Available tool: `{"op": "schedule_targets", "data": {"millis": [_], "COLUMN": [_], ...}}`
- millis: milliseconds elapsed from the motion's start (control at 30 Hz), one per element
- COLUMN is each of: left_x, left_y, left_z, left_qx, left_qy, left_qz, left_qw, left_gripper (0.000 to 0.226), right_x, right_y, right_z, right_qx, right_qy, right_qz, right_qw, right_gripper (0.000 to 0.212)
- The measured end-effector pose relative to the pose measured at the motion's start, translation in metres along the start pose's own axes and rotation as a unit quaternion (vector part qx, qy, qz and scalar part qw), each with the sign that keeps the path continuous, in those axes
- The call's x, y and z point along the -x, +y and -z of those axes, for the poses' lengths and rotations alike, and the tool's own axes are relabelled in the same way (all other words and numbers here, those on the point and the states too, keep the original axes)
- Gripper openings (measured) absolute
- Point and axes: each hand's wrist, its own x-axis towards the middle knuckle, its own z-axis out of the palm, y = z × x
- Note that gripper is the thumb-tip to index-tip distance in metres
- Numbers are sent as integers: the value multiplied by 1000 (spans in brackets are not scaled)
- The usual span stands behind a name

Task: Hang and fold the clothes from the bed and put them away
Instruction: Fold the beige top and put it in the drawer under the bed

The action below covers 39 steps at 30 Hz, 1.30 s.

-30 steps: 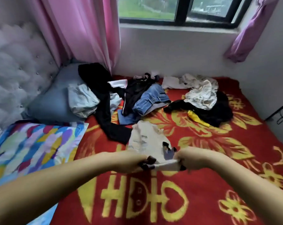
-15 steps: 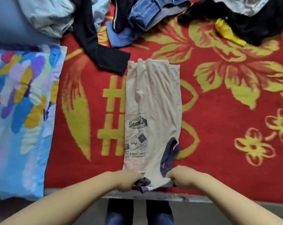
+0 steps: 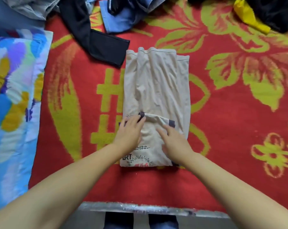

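Both the left hand (image 3: 129,134) and right hand (image 3: 174,140) press spread fingers flat on the half-folded beige T-shirt (image 3: 158,90) on the bed (image 3: 239,129).

I'm in a home bedroom: a bed (image 3: 239,129) under a red floral blanket, clothes heaped (image 3: 123,14) at twelve o'clock, a pillow (image 3: 12,96) at nine.

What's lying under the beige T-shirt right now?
The beige T-shirt lies flat on the red floral blanket, near end folded over itself. Both hands, left hand and right hand, rest on that fold. Anything beneath the shirt is covered.
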Motion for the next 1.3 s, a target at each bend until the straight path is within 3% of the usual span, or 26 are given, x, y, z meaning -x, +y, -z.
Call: {"op": "schedule_targets", "data": {"millis": [67,167,233,333,433,567,633,700,767,867,1000,1067,1133,1200,1300], "left_x": [38,89,100,86,64,55,50,43,30,1,-49,-67,-65,-46,4], "left_y": [14,24,26,28,20,9,6,3,-3,-22,-59,-70,-65,-46,-8], "left_z": [-24,-65,-85,-88,-72,-28,-5,14,25,37,46,41,34,23,-18], "left_qx": [-40,-32,-32,-26,2,49,118,161,195,301,386,344,201,129,1], "left_qy": [-26,-182,-246,-247,-260,-394,-472,-538,-570,-529,-315,-191,-89,-8,-91], "left_qz": [-40,1,61,89,61,-14,-41,-60,-36,70,193,246,236,155,31], "left_qw": [998,983,967,965,964,918,873,825,797,790,845,886,947,979,995], "left_gripper": [74,97,97,85,85,93,76,46,30,29,19,33,53,61,82], "right_x": [21,38,34,24,20,31,40,45,36,10,-33,-46,-48,-39,-17], "right_y": [-9,4,17,22,22,23,20,17,22,48,78,81,74,57,27], "right_z": [-38,-76,-83,-79,-59,-22,-7,10,27,47,70,71,66,53,1], "right_qx": [74,117,122,131,97,21,-43,-99,-110,-187,-285,-268,-241,-190,-15], "right_qy": [-69,-90,-100,-108,-131,-206,-278,-372,-426,-355,-84,76,179,186,28], "right_qz": [46,16,-19,-24,-5,27,47,39,39,-2,-107,-163,-157,-74,26], "right_qw": [994,989,987,985,987,978,958,922,897,916,949,947,941,961,999], "right_gripper": [82,91,93,81,81,82,66,39,25,19,28,39,41,45,75]}}
